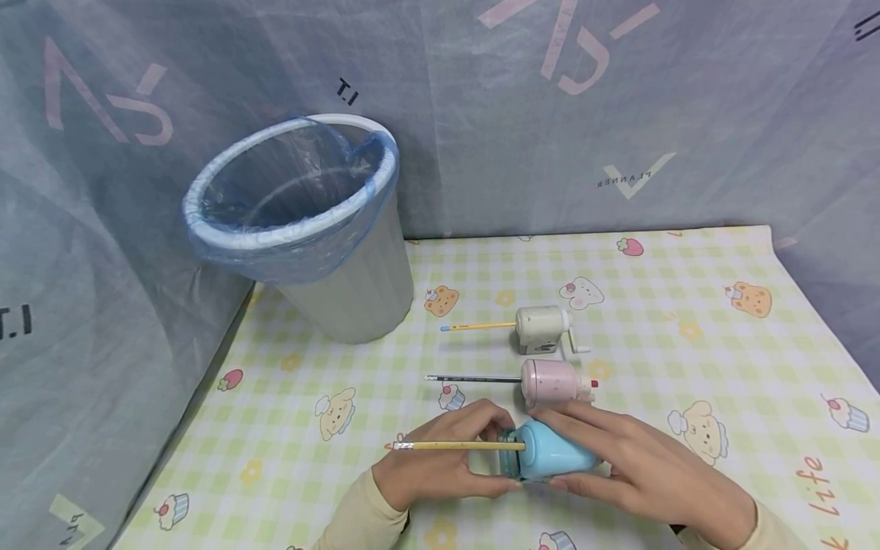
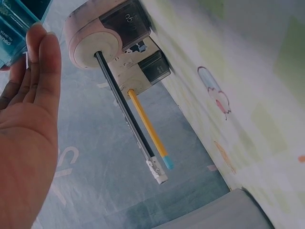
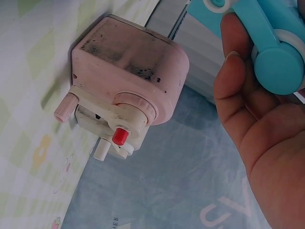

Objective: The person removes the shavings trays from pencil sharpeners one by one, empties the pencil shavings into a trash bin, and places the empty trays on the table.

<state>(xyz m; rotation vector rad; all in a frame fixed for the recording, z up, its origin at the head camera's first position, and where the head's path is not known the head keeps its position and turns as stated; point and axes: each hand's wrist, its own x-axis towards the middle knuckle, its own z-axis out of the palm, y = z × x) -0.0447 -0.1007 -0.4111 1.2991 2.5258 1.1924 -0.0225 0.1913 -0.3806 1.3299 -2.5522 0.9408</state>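
A light blue crank pencil sharpener (image 1: 558, 452) lies between both hands, with a natural-coloured pencil (image 1: 454, 445) sticking out of its left end. My left hand (image 1: 440, 462) holds the see-through shavings drawer (image 2: 14, 40) end between thumb and fingers. The right hand (image 1: 639, 466) grips the blue body from the other side, fingers above and thumb below. In the right wrist view, the blue crank (image 3: 279, 69) shows beside my fingers. Just beyond stands a pink sharpener (image 1: 553, 380) with a dark pencil (image 1: 474, 379) in it, its crank facing right.
Farther back, a cream sharpener (image 1: 539, 328) holds a yellow pencil (image 1: 477, 327). A grey bin (image 1: 357, 283) lined with a blue bag stands at the back left. The checked tablecloth (image 1: 687, 351) meets a grey-blue cloth backdrop (image 1: 516, 153).
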